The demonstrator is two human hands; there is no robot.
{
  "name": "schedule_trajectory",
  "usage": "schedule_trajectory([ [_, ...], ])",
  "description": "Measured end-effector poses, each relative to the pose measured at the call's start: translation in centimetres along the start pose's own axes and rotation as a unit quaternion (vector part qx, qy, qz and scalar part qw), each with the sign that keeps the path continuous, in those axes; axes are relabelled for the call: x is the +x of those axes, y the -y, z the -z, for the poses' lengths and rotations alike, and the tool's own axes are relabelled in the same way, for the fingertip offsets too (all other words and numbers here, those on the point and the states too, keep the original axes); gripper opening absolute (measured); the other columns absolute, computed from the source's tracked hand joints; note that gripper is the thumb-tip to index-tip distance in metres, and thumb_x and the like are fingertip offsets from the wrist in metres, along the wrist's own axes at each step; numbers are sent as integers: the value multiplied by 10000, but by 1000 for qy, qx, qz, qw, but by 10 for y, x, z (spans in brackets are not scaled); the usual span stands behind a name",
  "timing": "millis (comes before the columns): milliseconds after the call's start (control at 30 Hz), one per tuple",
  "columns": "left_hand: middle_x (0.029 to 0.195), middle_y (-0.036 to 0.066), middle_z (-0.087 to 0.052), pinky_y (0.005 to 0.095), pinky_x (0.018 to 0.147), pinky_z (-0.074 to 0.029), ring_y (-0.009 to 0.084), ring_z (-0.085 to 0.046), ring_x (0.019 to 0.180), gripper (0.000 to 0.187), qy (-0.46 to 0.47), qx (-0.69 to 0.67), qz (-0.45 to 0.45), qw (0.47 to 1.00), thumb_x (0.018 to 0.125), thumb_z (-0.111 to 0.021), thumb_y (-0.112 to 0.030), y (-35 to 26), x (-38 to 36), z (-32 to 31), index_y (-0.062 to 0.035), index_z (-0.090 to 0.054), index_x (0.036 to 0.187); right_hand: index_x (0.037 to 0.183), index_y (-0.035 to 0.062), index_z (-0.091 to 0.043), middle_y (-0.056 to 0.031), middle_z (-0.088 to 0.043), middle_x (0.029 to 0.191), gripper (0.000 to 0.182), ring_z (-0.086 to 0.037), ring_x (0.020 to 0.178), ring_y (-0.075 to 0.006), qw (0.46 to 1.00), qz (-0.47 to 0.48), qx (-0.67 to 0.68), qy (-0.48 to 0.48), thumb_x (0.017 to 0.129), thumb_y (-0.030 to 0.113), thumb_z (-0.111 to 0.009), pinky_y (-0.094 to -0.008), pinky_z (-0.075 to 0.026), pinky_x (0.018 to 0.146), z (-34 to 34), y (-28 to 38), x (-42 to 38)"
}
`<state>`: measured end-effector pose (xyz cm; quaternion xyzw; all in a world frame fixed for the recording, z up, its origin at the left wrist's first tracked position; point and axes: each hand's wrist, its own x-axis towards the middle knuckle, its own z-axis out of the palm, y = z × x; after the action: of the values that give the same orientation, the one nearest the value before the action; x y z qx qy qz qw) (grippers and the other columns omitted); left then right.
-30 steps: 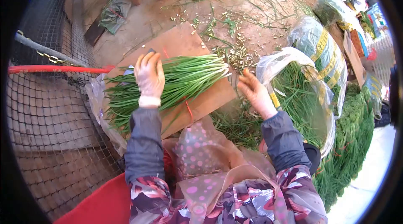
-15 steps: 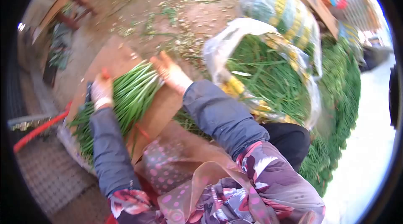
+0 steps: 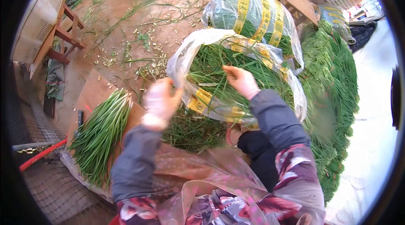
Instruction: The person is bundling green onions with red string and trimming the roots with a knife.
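A bunch of long green stalks with white ends, like chives or scallions, lies on a brown board. A dark-handled knife is partly hidden beside it. My left hand, blurred, hovers between the bunch and a clear plastic bag with yellow printed bands, thumb apart from the fingers and nothing visible in it. Over the loose greens in that bag, my right hand has curled fingers touching the leaves. What lies between its fingertips is too small to make out.
Behind the bag stands another wrapped bale of greens. A large heap of greens runs along the right. Trimmings litter the floor. At upper left, a wooden stand carries a pale crate. A red bar juts in at left.
Both hands have left the bunch, which now lies on the board. My left hand has moved right towards the bag; my right hand has moved over its greens. The view has shifted.
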<state>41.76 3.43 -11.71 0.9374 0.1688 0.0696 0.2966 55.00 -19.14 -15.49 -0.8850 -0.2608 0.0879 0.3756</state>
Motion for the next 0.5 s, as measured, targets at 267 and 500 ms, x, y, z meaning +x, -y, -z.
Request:
schedule_trajectory([
  [267,1040,70,-643,302,842,-482,181,-614,912,464,11,-485,331,810,728,-724,5,38,-33,-146,-3,-551,1159,1505,133,-191,-131,-402,1446,852,-519,1195,-291,905,-108,-383,152,795,208,-654,-487,-461,870,-69,-32,-68],
  [500,933,39,-624,283,741,-496,161,-592,789,356,-59,-591,319,738,731,-544,95,37,-61,-84,-15,-575,1068,1492,109,-244,-113,-657,1134,1067,-656,966,-302,864,-235,-403,188,638,395,-816,-439,-505,809,-96,-61,-39],
])
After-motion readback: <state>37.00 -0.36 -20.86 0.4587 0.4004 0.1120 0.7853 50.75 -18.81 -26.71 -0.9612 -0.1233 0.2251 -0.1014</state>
